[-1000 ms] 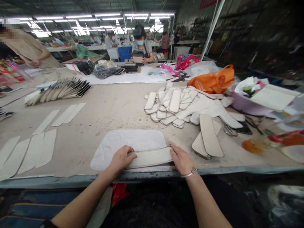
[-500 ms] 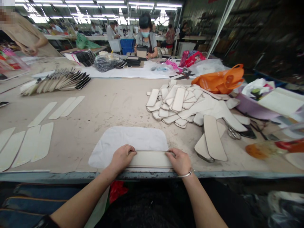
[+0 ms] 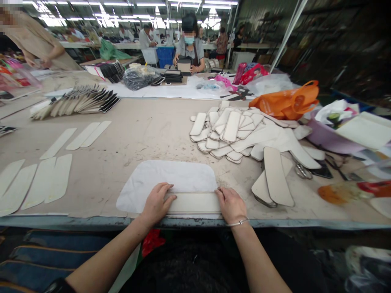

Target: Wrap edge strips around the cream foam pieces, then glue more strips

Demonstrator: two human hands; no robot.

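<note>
On the counter (image 3: 146,130): one long, narrow cream strip (image 3: 194,202); one white, round-cornered, cloth-like sheet (image 3: 168,175); three slim, flat off-white strips (image 3: 58,143); four broader off-white panels (image 3: 59,179); one soft orange bag (image 3: 284,101); one round purple basin (image 3: 330,136); heaped cream round-cornered pieces (image 3: 231,126), too overlapped to count.

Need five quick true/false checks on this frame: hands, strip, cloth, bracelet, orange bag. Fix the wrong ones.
1. The left hand and right hand both touch the pale strip. True.
2. The white cloth shows beyond the far edge of the pale strip. True.
3. A silver bracelet is on the left wrist. False: it is on the right wrist.
4. The orange bag is nearer the hands than the pile of pale pieces. False: it lies at the pile's far edge.
5. The purple basin is left of the orange bag. False: it is right of it.
</note>
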